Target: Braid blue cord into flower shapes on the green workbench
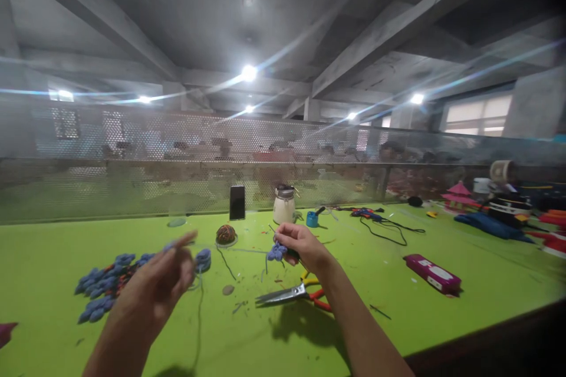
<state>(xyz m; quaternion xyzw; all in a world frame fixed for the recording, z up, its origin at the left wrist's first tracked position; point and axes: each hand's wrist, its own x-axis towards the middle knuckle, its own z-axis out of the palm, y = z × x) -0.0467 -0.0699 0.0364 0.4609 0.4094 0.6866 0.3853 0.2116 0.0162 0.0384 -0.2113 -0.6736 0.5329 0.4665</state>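
My right hand (300,247), at the middle of the table, pinches a small blue-purple crocheted flower (277,251). A thin tip, perhaps of a crochet hook, shows above its fingers; most of it is hidden. My left hand (163,283), smeared by motion, has its index finger stretched out and its other fingers curled. A blue strand of yarn (247,250) runs taut between the two hands. Beside the left hand lies a small blue yarn bundle (203,259) with a strand trailing down. Several blue crocheted flowers (95,283) are piled left of it, partly covered by the hand.
Scissors (287,293) with yellow and red handles lie open below my right hand. Behind stand a multicoloured yarn ball (226,235), a phone (237,202), a lidded jar (284,205) and a blue pot (312,219). A magenta case (432,274) is at right; a perforated screen (198,188) edges the back.
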